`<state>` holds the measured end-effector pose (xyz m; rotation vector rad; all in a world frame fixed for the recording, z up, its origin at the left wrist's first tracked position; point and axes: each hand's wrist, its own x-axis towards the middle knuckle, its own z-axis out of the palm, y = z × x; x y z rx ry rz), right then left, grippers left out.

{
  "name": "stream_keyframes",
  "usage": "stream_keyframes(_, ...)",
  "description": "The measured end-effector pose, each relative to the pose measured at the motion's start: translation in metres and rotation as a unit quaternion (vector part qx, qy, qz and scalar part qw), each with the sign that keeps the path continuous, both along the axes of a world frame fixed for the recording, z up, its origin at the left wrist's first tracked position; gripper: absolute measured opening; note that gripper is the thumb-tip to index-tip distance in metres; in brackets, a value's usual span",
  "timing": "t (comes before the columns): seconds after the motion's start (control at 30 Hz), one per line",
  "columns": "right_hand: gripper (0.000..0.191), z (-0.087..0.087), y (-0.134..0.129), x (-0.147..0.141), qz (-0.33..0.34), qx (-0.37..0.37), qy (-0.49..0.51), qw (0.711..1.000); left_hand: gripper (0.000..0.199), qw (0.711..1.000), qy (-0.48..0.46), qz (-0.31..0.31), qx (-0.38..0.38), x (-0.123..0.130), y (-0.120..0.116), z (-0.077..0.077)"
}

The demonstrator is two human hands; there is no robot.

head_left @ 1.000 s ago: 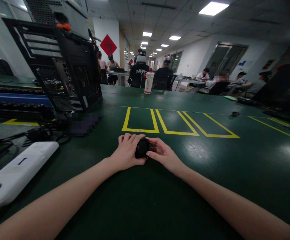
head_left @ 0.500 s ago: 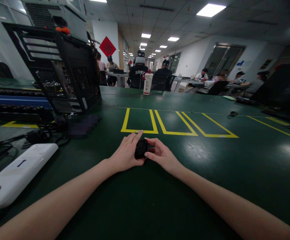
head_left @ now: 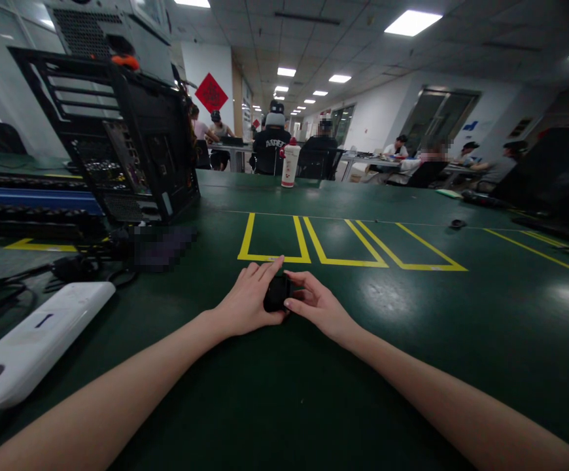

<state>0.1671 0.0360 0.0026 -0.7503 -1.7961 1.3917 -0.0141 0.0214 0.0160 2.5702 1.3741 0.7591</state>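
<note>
A small black rounded object (head_left: 275, 294) sits between my two hands on the dark green table (head_left: 304, 399); its exact kind is too dark to make out. My left hand (head_left: 250, 297) curves around its left side, thumb below and index finger reaching over the far side. From the right, my right hand (head_left: 320, 306) pinches its edge between thumb and fingertips. Just beyond the hands lies the near edge of a yellow tape outline (head_left: 275, 259).
At left stand an open black computer case (head_left: 157, 144), tangled black cables (head_left: 76, 267) and a long white device (head_left: 44, 340). A white cup with a red top (head_left: 290, 165) stands farther back. A small black ring-like item (head_left: 457, 224) lies right. Several people sit at desks beyond.
My left index finger has shifted slightly right over the black object. Otherwise both hands hold nearly the same pose.
</note>
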Motion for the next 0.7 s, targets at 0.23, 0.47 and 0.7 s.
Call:
stream_keyframes(0.23,0.041,0.0028,-0.0007,0.0000,0.002,0.000,-0.005,1.000,0.088,0.999,-0.017,-0.013,-0.027,0.0006,0.0013,0.0008)
stream_keyframes(0.47,0.039,0.0033,-0.0017,-0.0005,-0.004,-0.009,-0.003,1.000,0.082,0.999,-0.025,-0.023,-0.039,0.0013,-0.0034,0.0077)
stream_keyframes(0.7,0.034,0.0043,-0.0040,-0.0002,-0.012,-0.003,-0.014,1.000,0.061,0.999,-0.029,-0.035,-0.024,0.0015,-0.0030,0.0076)
